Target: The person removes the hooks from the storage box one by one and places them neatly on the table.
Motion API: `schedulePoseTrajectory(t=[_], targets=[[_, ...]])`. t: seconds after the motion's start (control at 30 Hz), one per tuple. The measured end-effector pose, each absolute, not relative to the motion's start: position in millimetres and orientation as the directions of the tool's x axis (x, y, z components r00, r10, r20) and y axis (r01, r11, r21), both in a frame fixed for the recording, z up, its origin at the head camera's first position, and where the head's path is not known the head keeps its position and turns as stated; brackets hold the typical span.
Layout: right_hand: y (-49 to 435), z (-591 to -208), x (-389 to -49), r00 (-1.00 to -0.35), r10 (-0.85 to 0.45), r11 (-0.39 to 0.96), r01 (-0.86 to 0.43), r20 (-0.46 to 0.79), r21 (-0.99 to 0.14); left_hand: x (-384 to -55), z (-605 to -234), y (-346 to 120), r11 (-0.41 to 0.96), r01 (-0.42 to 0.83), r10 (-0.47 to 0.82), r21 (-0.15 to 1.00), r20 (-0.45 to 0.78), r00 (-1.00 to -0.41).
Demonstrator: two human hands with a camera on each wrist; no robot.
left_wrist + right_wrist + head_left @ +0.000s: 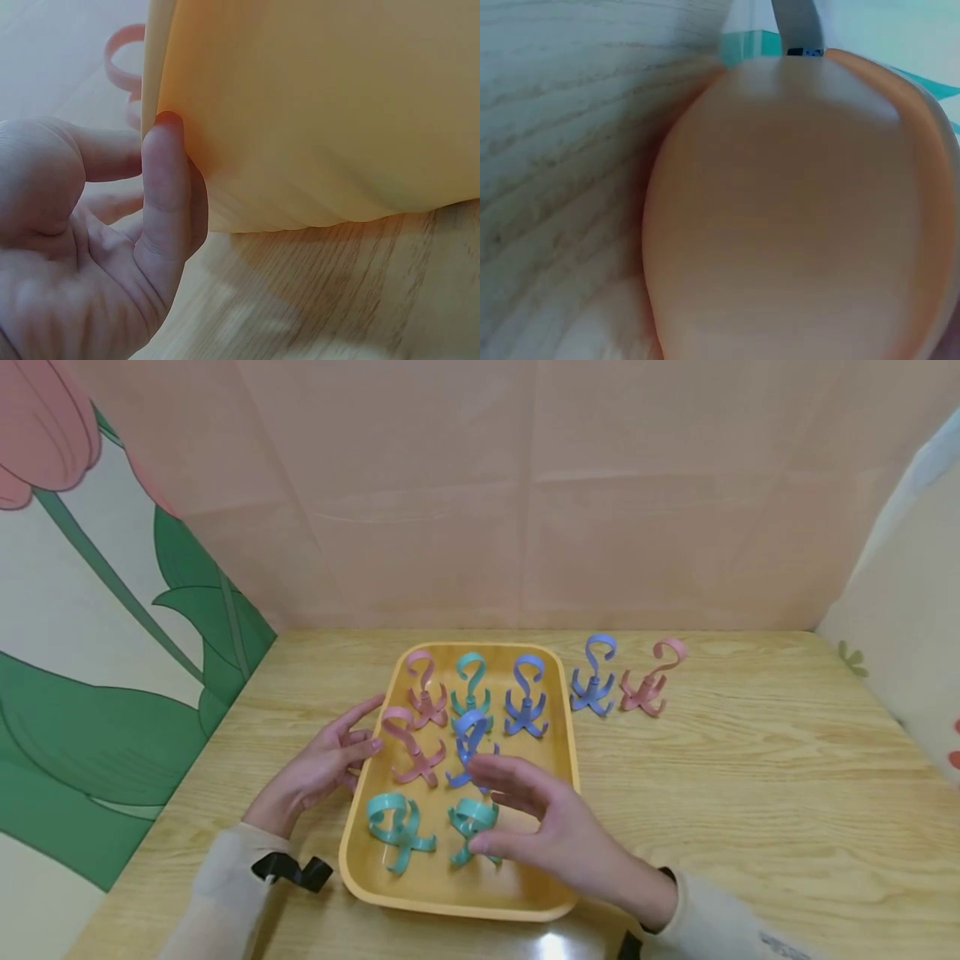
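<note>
A yellow tray (568, 777) holds several plastic four-pronged hooks with curled tops, in pink, teal and blue. My left hand (322, 777) pinches the tray's left rim; in the left wrist view, fingers press its outer wall (322, 112). Over the tray's right half hovers my right hand (551, 827), thumb and fingers apart. It partly covers a blue hook (469, 735) and a teal hook (472, 810) beneath; whether it touches them I cannot tell. Beside them lie a pink hook (416, 760) and another teal hook (402, 835). The right wrist view shows mostly the tray's outer wall (787, 210).
Right of the tray, a blue hook (592, 685) and a pink hook (648, 685) stand on the wooden table (750, 793). A plain pinkish backdrop (525, 502) rises behind the table. A flower-patterned panel (90, 610) borders the left side.
</note>
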State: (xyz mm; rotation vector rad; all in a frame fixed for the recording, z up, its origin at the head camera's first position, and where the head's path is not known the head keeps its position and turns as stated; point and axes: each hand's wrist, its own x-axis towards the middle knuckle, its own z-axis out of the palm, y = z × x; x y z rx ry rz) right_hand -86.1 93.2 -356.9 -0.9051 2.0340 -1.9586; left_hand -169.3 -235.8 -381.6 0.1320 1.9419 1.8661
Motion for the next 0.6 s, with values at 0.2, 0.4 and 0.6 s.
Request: schedulePoseTrajectory(t=[0.2, 0.4, 0.6], targets=[[89, -359, -85, -0.811, -0.549, 0.02, -0.254, 0.202, -0.967, -169, -383, -236, 0.079, -0.227, 0.369, 0.971, -0.24, -0.898], [85, -363, -86, -0.803, -0.564, 0.043, -0.263, 0.194, -0.964, -169, -383, -236, 0.078, -0.228, 0.37, 0.97, -0.241, -0.897], [80, -365, -87, -0.796, -0.569, 0.077, -0.3, 0.204, -0.951, -169, -383, -236, 0.075, -0.228, 0.372, 0.971, -0.24, -0.897]])
